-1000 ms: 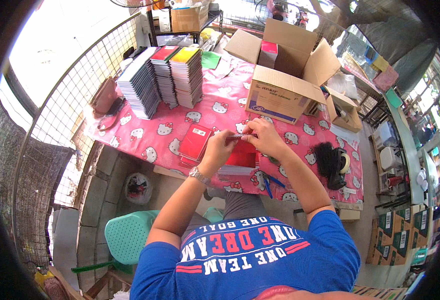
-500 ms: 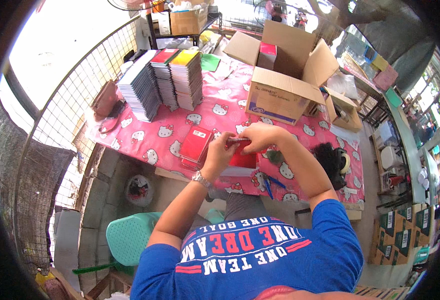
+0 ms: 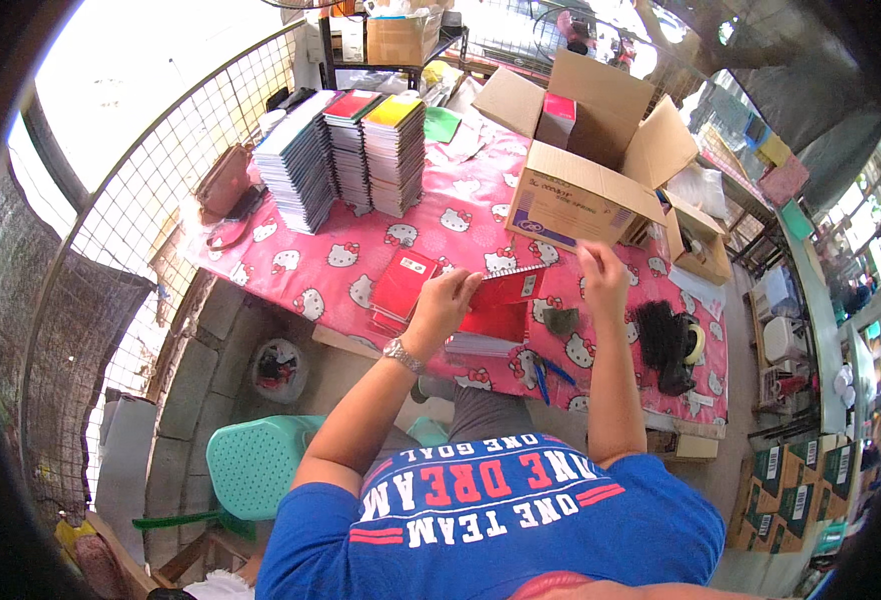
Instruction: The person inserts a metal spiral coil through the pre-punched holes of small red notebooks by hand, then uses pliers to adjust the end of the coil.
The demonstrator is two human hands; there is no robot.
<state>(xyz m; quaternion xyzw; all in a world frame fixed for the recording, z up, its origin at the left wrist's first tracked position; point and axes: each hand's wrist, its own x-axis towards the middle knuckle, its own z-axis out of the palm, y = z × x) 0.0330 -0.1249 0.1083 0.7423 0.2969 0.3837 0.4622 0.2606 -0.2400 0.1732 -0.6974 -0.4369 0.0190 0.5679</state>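
My left hand point(image 3: 449, 302), with a watch on its wrist, pinches the end of a red notebook point(image 3: 511, 288) whose spiral-bound edge runs along the top. This notebook is held tilted over a stack of red-covered notebooks point(image 3: 498, 324) at the table's near edge. My right hand point(image 3: 605, 283) is raised to the right, apart from the notebook, its fingers drawn together; whatever they hold is too small to make out. Left of my left hand lies a small pile of red notebooks point(image 3: 402, 286). Blue-handled pliers point(image 3: 553, 372) rest on the table to the right of the stack.
Tall notebook stacks point(image 3: 393, 160) stand at the back left of the pink patterned tablecloth point(image 3: 341, 285). An open cardboard box point(image 3: 571, 200) is at the back right. Black bristly wires point(image 3: 656, 335) and a tape roll point(image 3: 694, 344) lie at right. A green stool point(image 3: 256, 465) stands below left.
My right hand has left the notebook's bound edge and moved right, fingers now upward. The left hand keeps its pinch, and more of the notebook's spiral edge shows.
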